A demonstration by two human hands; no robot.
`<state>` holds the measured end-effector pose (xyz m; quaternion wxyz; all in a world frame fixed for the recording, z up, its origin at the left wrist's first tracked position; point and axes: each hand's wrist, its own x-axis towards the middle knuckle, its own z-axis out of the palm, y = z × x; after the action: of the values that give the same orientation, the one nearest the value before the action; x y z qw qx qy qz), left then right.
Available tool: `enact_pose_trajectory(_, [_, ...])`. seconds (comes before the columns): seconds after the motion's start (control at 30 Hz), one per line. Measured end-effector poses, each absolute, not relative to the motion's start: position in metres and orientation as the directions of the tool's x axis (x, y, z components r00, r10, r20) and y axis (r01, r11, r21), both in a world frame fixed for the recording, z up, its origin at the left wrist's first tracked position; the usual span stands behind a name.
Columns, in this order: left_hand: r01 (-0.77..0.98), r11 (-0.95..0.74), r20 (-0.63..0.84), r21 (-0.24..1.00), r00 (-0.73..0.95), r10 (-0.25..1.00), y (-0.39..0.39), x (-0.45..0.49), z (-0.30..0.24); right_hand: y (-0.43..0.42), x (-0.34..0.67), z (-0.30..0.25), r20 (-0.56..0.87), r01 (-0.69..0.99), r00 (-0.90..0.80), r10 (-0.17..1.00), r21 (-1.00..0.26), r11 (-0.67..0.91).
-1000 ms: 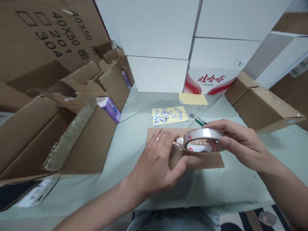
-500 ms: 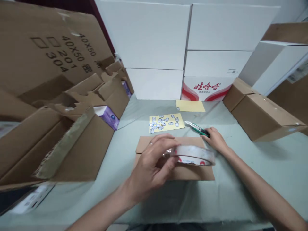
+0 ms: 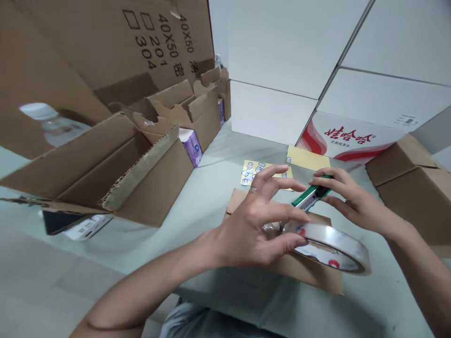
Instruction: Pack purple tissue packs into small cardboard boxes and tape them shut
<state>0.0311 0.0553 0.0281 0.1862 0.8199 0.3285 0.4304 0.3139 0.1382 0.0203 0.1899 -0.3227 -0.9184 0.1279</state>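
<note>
A roll of clear packing tape [image 3: 352, 249] is pinched between the thumb and fingers of my left hand [image 3: 260, 220], its other fingers spread above. Under it lies a small cardboard box [image 3: 317, 277], mostly covered by the roll and hand. My right hand [image 3: 355, 202] grips a green utility knife [image 3: 310, 195] just beyond the tape, with the metal end pointing down-left toward my left hand. Behind my fingers, a yellow sheet with several small stickers [image 3: 250, 169] is partly hidden. A second yellow sheet [image 3: 308, 158] lies farther back.
Open cardboard boxes [image 3: 158, 188] line the left side, with purple packs [image 3: 192, 146] beside them and a plastic bottle [image 3: 56, 126] behind. White boxes [image 3: 275, 110] form a wall at the back. A brown carton [image 3: 419, 188] stands at the right.
The view has turned left. My right hand has lifted the utility knife from the table and brought it near the tape. The tape roll is now tilted down to the right.
</note>
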Motion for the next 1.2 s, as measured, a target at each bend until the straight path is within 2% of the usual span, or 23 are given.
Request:
enact_pose_trajectory(0.3, [0.267, -0.736, 0.583, 0.622, 0.47, 0.663, 0.057, 0.029, 0.017, 0.143, 0.281, 0.034, 0.178, 0.459, -0.821, 0.542, -0.357, 0.814])
enact_pose_trajectory(0.5, [0.291, -0.748, 0.565, 0.597, 0.509, 0.649, 0.059, 0.029, 0.005, 0.144, 0.295, 0.031, 0.097, 0.539, -0.782, 0.616, -0.389, 0.747])
enact_pose_trajectory(0.63, [0.194, -0.713, 0.553, 0.674, 0.507, 0.661, 0.062, 0.031, 0.004, 0.133, 0.287, 0.037, 0.069, 0.528, -0.801, 0.595, -0.386, 0.757])
enact_pose_trajectory(0.73, [0.12, -0.57, 0.487, 0.813, 0.397, 0.778, 0.057, 0.029, 0.008, 0.135, 0.293, 0.044, 0.06, 0.514, -0.813, 0.579, -0.391, 0.763])
enact_pose_trajectory(0.8, [0.057, -0.392, 0.375, 0.918, 0.195, 0.906, 0.057, 0.024, 0.013, 0.144, 0.312, 0.04, 0.08, 0.609, -0.721, 0.688, -0.4, 0.685])
enact_pose_trajectory(0.9, [-0.088, -0.182, 0.18, 0.979, -0.026, 0.983, 0.07, 0.011, 0.022, 0.158, 0.352, 0.008, 0.127, 0.823, -0.387, 0.913, -0.4, 0.404])
enact_pose_trajectory(1.03, [-0.187, 0.045, -0.033, 0.981, 0.069, 0.997, 0.116, 0.0, 0.024, 0.157, 0.389, -0.063, 0.12, 0.903, -0.124, 0.985, -0.398, 0.163])
enact_pose_trajectory(1.13, [-0.142, 0.15, -0.128, 0.979, 0.155, 0.98, 0.152, 0.009, 0.017, 0.143, 0.4, -0.098, 0.133, 0.899, 0.018, 0.991, -0.435, 0.041])
enact_pose_trajectory(1.2, [-0.082, 0.193, -0.171, 0.978, 0.219, 0.96, 0.169, 0.021, 0.011, 0.134, 0.399, -0.102, 0.158, 0.878, 0.083, 0.984, -0.478, 0.003])
